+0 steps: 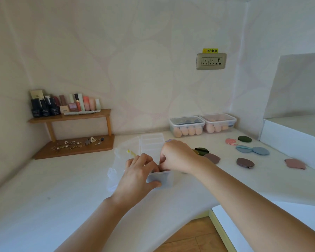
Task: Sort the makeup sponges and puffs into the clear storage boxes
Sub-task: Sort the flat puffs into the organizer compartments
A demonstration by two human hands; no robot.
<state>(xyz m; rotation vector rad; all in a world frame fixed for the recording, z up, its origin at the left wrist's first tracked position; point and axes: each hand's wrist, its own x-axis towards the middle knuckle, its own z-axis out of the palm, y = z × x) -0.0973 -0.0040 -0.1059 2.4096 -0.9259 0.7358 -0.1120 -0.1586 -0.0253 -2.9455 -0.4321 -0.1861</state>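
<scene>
Desk (62,188) in pale white spreads across the lower view and carries all the rest; a white carton (289,137) stands at its far right; a wooden shelf (69,116) sits in the left corner, with bottles (62,105) lined along its top and small jewellery (76,143) strewn on its base board; two lidded boxes (186,126) stand side by side against the back wall, both closed, with peach sponges (185,131) packed inside; a clear compartment box (164,179) lies open at the middle of the desk; a crumpled clear bag (120,155) lies just left of it.

The left hand (140,171) takes the box's near end, thumb on the front wall and fingers curled over the rim, so its grip is closed round the box; the right hand (178,157) reaches over from the right with fingers bent down into the near compartment; whether its grip holds anything I cannot tell, as the fingertips are hidden.

Loose puffs lie to the right: a dark green puff (201,150) and a brown puff (212,158) just beside the right wrist; farther off a mauve puff (245,162), two blue puffs (260,150) touching, a pink puff (231,141), an olive puff (245,139) and a rose puff (295,163) near the desk's edge.
</scene>
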